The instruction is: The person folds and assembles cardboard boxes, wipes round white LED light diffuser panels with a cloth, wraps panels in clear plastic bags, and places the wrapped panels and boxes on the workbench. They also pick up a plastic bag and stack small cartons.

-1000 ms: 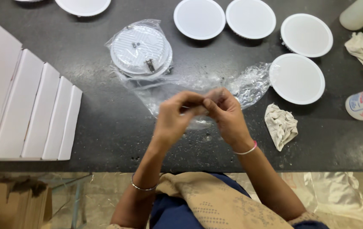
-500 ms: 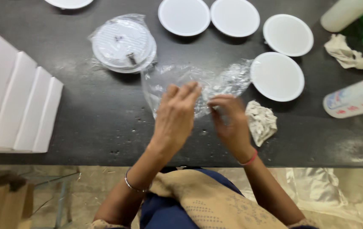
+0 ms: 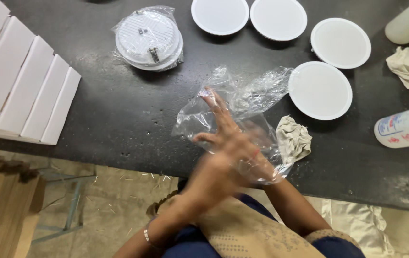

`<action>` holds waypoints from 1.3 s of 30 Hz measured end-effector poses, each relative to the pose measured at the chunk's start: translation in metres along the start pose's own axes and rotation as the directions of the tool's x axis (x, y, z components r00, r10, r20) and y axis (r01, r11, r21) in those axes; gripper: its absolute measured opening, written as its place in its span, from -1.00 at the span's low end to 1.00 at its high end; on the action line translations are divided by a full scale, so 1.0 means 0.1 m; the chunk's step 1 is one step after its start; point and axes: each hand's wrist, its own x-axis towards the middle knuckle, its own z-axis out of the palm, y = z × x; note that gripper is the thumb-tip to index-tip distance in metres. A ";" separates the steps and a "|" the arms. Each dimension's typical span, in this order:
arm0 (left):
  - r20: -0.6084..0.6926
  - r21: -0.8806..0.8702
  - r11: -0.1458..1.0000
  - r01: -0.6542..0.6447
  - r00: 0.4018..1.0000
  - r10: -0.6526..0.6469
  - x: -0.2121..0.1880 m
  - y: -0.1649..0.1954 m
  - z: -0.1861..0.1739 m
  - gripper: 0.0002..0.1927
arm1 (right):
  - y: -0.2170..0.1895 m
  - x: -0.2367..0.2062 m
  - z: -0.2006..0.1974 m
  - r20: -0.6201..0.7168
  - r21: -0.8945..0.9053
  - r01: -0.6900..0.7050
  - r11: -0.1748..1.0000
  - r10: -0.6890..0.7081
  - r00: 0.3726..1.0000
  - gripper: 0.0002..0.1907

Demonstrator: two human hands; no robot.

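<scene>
Head view, looking straight down on a dark worktop (image 3: 118, 114): both hands are in and on a clear plastic bag (image 3: 243, 102) lying near the front edge. The left hand (image 3: 219, 143) is flat and spread, fingers pointing away over the crinkled film; the right hand (image 3: 254, 165) seems to sit inside the bag's mouth under the film, but it is blurred and I cannot tell whether it is spread or pinching the plastic. The bag looks empty and partly flattened, its far end touching or just beside a round white lamp disc (image 3: 320, 91). Just right of the hands lies a crumpled cloth (image 3: 293, 138). Farther back sit three more white discs (image 3: 281, 19) in a loose row, and to the left one disc already wrapped in plastic (image 3: 149, 40), back side up. White flat boxes (image 3: 22, 81) are stacked at the far left; a white bottle (image 3: 405, 126) lies on its side at the right. I would judge the step to be opening or smoothing the bag; the next move calls for a held-open mouth and the nearest bare disc, which is within easy reach.
</scene>
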 end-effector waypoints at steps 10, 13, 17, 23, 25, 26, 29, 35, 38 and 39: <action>-0.563 -0.249 0.779 0.575 0.569 -0.600 -0.48 -1.47 -0.81 -0.66 | 0.03 0.06 0.10 0.146 0.147 -0.046 0.988 0.024 0.989 0.09; -0.697 -0.127 0.814 0.567 0.533 -0.480 -0.55 -1.66 -1.00 -0.67 | -0.13 -0.13 0.11 0.266 0.123 -0.069 0.990 0.034 0.963 0.12; -0.722 -0.050 0.845 0.533 0.566 -0.399 -0.62 -1.89 -0.95 -0.68 | -0.38 -0.51 0.22 0.298 0.158 -0.095 0.983 0.044 0.954 0.03; -0.822 0.318 0.658 0.683 0.545 -0.168 -0.77 -2.09 -1.41 -0.69 | -0.17 -0.66 0.10 0.218 -0.334 -0.194 0.922 0.276 0.936 0.25; -0.809 0.408 0.547 0.731 0.567 -0.155 -0.80 -2.08 -1.51 -0.61 | -0.11 -0.70 0.03 0.196 -0.347 -0.159 0.924 0.237 0.951 0.20; -0.769 0.510 0.525 0.681 0.634 -0.077 -0.78 -2.09 -1.52 -0.53 | -0.09 -0.71 0.01 0.175 -0.364 -0.143 0.920 0.219 0.960 0.18; -0.598 0.550 0.638 0.539 0.788 -0.150 -0.58 -2.18 -1.26 -0.36 | -0.10 -0.77 0.07 0.174 -0.383 -0.161 0.909 0.243 0.954 0.15; -0.195 0.782 0.573 0.245 0.969 -0.149 -0.06 -2.79 -0.58 -0.10 | -0.04 -1.00 0.29 0.222 -0.338 0.134 0.931 -0.060 0.973 -0.14; -0.194 0.748 0.593 0.298 0.953 -0.235 -0.10 -2.93 -0.65 -0.12 | -0.04 -1.20 0.15 0.238 -0.223 0.085 0.971 -0.031 0.971 -0.35; -0.183 0.740 0.603 0.298 0.952 -0.246 -0.08 -2.94 -0.68 -0.10 | -0.04 -1.29 0.02 0.255 -0.198 0.075 0.977 -0.022 0.967 -0.42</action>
